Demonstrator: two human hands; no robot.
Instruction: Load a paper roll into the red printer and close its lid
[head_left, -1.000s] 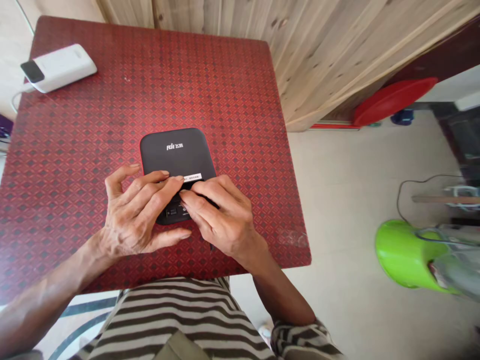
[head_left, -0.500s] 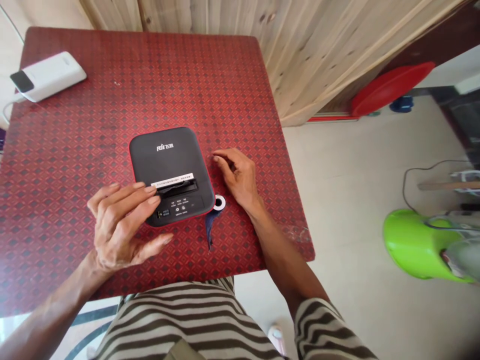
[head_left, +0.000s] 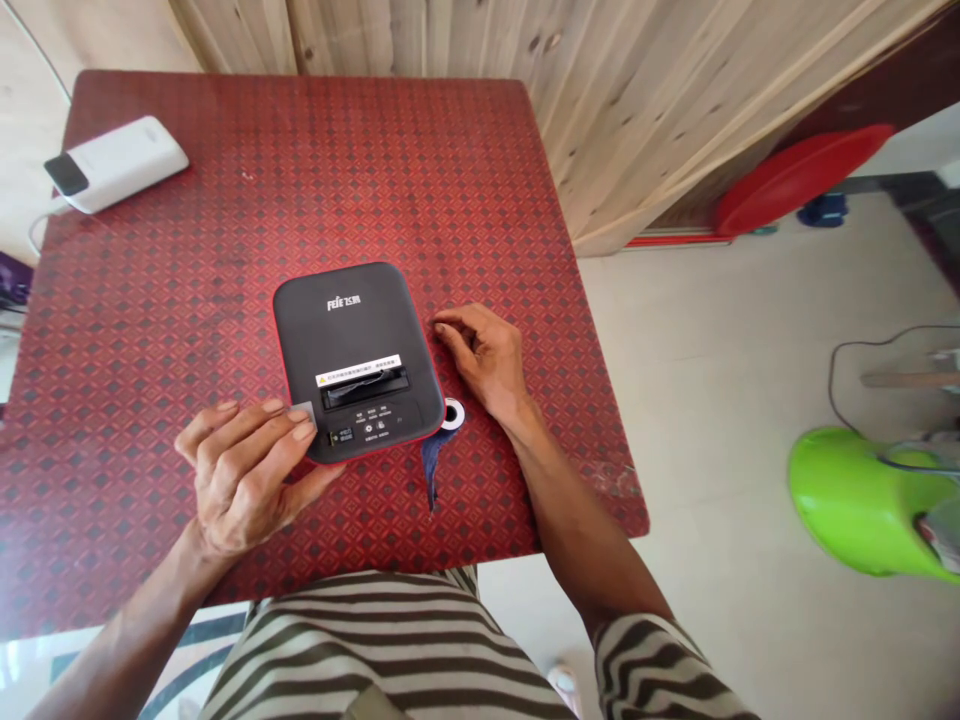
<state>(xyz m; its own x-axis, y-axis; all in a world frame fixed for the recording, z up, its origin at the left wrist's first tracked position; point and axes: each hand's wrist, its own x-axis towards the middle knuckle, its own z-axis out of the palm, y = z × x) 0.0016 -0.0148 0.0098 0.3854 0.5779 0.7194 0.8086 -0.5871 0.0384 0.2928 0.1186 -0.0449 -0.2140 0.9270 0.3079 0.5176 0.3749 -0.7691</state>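
Since the earlier frame both hands had come off the printer (head_left: 358, 360): the left hand (head_left: 244, 475) slid back toward the body, the right hand (head_left: 484, 355) moved out to the side. Left hand sat at the printer's near-left corner, fingers pinched together on a small grey scrap (head_left: 302, 411), thumb under the edge. Right hand lay loosely curled on the bench (head_left: 187, 260), holding nothing, just beside the printer's right edge. Printer lay flat between the hands, lid shut, paper slot showing what looked like a strip inside. Judged: the work at the slot looked mostly done; the scrap was not yet put down. White ring (head_left: 453, 413) and blue tape strip (head_left: 431, 460) lay just inside the right wrist. Power bank (head_left: 116, 162) lay well beyond the left hand. Bench had a red patterned cover; wood-panel wall behind, pale floor and a green seat (head_left: 862, 505) far right.
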